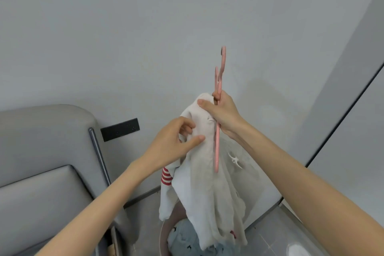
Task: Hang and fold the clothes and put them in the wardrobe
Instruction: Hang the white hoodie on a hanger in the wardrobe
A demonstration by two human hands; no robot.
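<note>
Top (209,189): cream, held up mid-air; likely to slide off and drop if the collar slips before both shoulders seat.
Basket (163,235): beneath the top, blue laundry inside.
Hanger (217,147): pink, edge-on, lower arm bare of cloth.
Right hand (224,114): grip curled tight round hanger neck and collar.
Left hand (170,143): grip pinching a fold of the top, nearly closed.

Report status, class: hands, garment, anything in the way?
Right hand grips pink hanger plus top of white garment. Left hand pinches the cloth. Garment hangs over laundry basket; nothing blocking.
</note>
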